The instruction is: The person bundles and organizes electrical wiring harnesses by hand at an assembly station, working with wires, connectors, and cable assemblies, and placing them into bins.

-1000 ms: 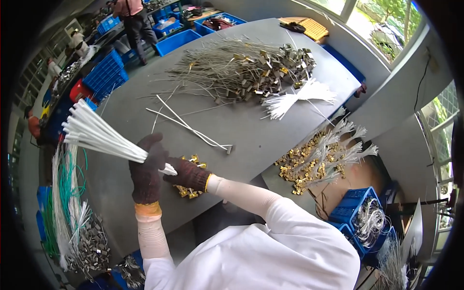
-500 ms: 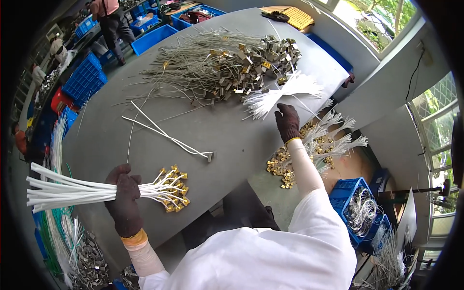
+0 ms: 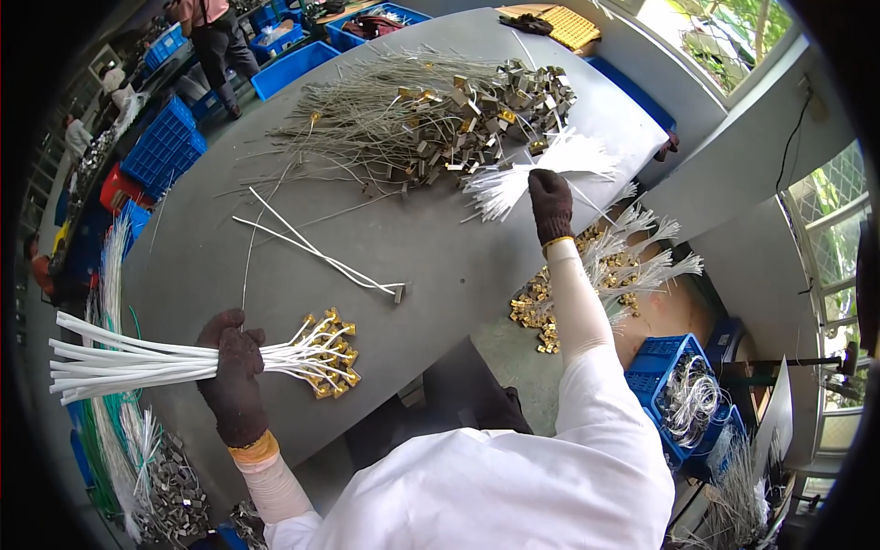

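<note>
My left hand (image 3: 233,374), in a dark knitted glove, is closed around a bundle of white-sleeved wires (image 3: 137,365). Their gold-coloured metal heads (image 3: 332,353) point right, and the white ends stick out on the left. Over at the right side of the table, my gloved right hand (image 3: 551,203) reaches the narrow middle of a fanned heap of thin white strips (image 3: 573,158). Its fingers are curled in on the strips; how many they pinch is hidden. One loose piece with two white sleeves (image 3: 316,249) and a grey metal head lies on the table between my hands.
A large heap of wires with grey metal heads (image 3: 440,119) covers the far part of the grey table (image 3: 412,247). Bundles with gold heads (image 3: 614,270) lie below its right edge. A blue crate of wire (image 3: 674,394) stands at the right. A person (image 3: 215,46) stands far left.
My right hand has moved slightly up and its fingers have closed at the white strips. The left hand still grips its bundle in nearly the same place.
</note>
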`<state>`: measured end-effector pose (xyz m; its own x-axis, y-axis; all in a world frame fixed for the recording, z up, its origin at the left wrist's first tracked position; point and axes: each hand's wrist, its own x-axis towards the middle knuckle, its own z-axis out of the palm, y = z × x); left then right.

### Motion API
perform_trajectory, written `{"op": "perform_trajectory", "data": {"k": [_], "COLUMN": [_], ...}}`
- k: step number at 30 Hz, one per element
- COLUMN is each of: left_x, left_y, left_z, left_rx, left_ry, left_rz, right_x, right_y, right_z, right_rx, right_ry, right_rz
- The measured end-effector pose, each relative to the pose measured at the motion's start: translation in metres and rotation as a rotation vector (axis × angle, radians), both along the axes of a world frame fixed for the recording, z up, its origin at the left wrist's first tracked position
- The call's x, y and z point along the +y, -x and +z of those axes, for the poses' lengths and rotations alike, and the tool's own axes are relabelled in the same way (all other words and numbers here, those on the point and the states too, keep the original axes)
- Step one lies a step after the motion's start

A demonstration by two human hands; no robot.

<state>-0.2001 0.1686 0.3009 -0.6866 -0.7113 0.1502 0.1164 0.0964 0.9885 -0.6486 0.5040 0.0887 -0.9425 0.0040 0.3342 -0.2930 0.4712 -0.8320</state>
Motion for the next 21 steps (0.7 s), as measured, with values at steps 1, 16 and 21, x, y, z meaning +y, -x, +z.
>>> {"op": "perform_trajectory", "data": {"k": [1,16,21], "left_x": [0.001,0.006,0.002], "left_y": [0.0,-0.004,-0.004], "left_z": [0.0,0.011,0.009], "left_rx": [0.007,-0.072,-0.011], "left_ry": [-0.002,-0.085,-0.133], "left_rz": [0.005,0.05,-0.009], "right_x": [0.002,-0.017,-0.015], "right_y": [0.001,0.043,0.053], "right_z": [0.003,-0.018,0.059], "right_rx": [-0.058,-0.111,-0.013], "right_ry": [-0.157,0.035,0.001], "right_rz": [0.012,0.167,0.216]}}
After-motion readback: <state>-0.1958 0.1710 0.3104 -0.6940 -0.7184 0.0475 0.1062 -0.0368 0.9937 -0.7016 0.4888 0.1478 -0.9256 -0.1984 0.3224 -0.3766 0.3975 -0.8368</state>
